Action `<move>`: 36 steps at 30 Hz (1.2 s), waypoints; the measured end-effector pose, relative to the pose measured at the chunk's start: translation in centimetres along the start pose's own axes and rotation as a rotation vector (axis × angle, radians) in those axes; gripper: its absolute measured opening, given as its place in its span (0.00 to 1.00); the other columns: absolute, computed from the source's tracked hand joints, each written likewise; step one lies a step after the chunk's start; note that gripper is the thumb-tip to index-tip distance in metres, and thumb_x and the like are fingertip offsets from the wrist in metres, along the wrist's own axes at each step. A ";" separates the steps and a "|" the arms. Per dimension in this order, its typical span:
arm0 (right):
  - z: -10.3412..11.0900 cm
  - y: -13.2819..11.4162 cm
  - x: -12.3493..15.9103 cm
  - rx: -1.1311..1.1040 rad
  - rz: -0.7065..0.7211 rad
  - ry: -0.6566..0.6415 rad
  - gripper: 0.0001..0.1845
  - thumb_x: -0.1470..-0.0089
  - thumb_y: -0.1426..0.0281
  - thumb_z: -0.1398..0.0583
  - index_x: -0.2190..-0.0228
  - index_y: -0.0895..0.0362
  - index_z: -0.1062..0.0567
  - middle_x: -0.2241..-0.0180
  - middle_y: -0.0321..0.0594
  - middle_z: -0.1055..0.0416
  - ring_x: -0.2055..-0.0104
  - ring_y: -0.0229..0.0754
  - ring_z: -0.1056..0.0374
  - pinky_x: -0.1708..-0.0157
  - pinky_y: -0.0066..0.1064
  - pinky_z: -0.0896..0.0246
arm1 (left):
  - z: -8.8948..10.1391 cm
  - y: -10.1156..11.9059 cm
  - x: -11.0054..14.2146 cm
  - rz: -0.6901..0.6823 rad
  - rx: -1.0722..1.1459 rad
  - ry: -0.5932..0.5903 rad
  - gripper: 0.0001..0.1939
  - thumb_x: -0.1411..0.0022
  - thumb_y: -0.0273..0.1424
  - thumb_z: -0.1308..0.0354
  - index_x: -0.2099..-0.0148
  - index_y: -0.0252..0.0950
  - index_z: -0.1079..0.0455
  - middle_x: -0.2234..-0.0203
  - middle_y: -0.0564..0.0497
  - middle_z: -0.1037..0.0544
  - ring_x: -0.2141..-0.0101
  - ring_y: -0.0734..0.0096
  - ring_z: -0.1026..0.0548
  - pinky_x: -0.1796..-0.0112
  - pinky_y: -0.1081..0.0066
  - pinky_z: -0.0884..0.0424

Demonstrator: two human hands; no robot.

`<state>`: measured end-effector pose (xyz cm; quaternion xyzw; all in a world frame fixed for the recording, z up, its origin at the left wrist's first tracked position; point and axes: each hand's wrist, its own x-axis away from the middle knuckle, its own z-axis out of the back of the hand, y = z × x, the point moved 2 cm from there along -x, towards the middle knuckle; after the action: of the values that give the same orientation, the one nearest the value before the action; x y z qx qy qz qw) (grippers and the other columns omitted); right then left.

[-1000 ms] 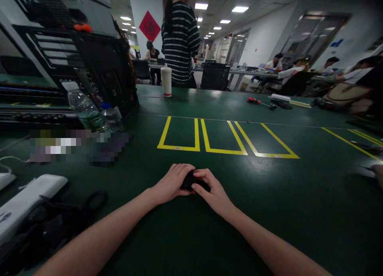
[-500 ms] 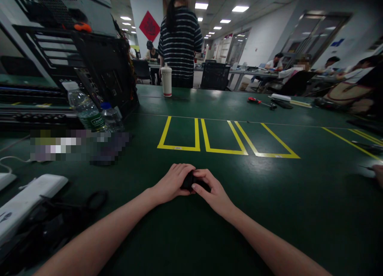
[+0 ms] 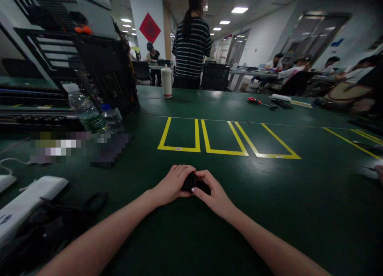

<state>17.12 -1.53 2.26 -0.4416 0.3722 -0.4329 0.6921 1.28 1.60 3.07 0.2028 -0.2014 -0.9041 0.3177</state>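
Both of my hands rest together on the green table [image 3: 269, 196], near its front middle. Between them is a small black object [image 3: 191, 183], mostly hidden by my fingers; what it is cannot be told. My left hand [image 3: 172, 184] wraps its left side and my right hand [image 3: 211, 192] grips its right side, fingertips touching. Just beyond my hands lie three yellow tape rectangles [image 3: 179, 134] on the table top.
Two water bottles [image 3: 85, 110] and a black computer case [image 3: 104, 72] stand at the left. White devices [image 3: 26, 198] and black cables [image 3: 72, 212] lie at the near left. A white cup [image 3: 166, 81], a red-handled screwdriver [image 3: 260, 103], a standing person [image 3: 191, 48] and seated people are farther off.
My hands stay in place on the black object. The standing person in the striped shirt has walked to the right behind the table.
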 end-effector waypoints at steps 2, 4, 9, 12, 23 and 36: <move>0.0 0.0 0.0 -0.010 0.041 0.012 0.15 0.51 0.71 0.43 0.59 0.53 0.37 0.58 0.39 0.39 0.54 0.41 0.39 0.51 0.37 0.43 | -0.1 -0.1 0.0 0.000 -0.003 0.002 0.34 0.51 0.28 0.38 0.46 0.39 0.52 0.51 0.47 0.37 0.52 0.61 0.38 0.52 0.60 0.43; 0.0 0.1 0.0 -0.028 0.047 0.023 0.12 0.50 0.71 0.44 0.61 0.53 0.36 0.57 0.39 0.39 0.54 0.41 0.39 0.52 0.37 0.42 | -0.1 -0.1 0.0 -0.003 -0.001 0.006 0.34 0.51 0.29 0.38 0.46 0.39 0.52 0.52 0.47 0.37 0.52 0.61 0.38 0.52 0.60 0.43; -0.2 0.3 0.0 -0.069 -0.023 0.030 0.12 0.48 0.72 0.45 0.59 0.52 0.37 0.58 0.37 0.37 0.55 0.40 0.38 0.54 0.37 0.40 | -0.1 0.0 0.0 0.007 0.011 -0.003 0.33 0.50 0.30 0.39 0.46 0.39 0.51 0.51 0.47 0.38 0.52 0.61 0.38 0.52 0.60 0.43; -0.2 0.3 0.0 -0.062 -0.042 0.035 0.15 0.48 0.72 0.45 0.57 0.51 0.38 0.57 0.38 0.38 0.54 0.40 0.38 0.53 0.37 0.41 | -0.1 0.0 -0.1 0.012 0.023 -0.004 0.32 0.50 0.30 0.39 0.46 0.39 0.51 0.51 0.47 0.38 0.52 0.61 0.38 0.52 0.59 0.43; 0.0 0.2 0.0 0.003 0.022 0.020 0.16 0.50 0.72 0.44 0.57 0.53 0.38 0.58 0.39 0.38 0.54 0.41 0.38 0.52 0.38 0.42 | 0.5 0.4 -0.1 -0.003 0.012 -0.035 0.30 0.48 0.30 0.41 0.46 0.39 0.51 0.51 0.47 0.38 0.52 0.61 0.38 0.53 0.59 0.42; -0.2 0.2 0.0 -0.025 -0.010 0.051 0.16 0.49 0.72 0.44 0.57 0.53 0.39 0.58 0.38 0.38 0.54 0.40 0.38 0.53 0.36 0.41 | -0.1 -0.1 -0.1 -0.001 -0.007 0.009 0.33 0.51 0.30 0.39 0.46 0.40 0.51 0.51 0.47 0.37 0.52 0.61 0.37 0.53 0.60 0.42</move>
<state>16.98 -1.58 1.98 -0.4409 0.3927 -0.4427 0.6748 1.34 1.69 2.95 0.2057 -0.1966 -0.9041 0.3189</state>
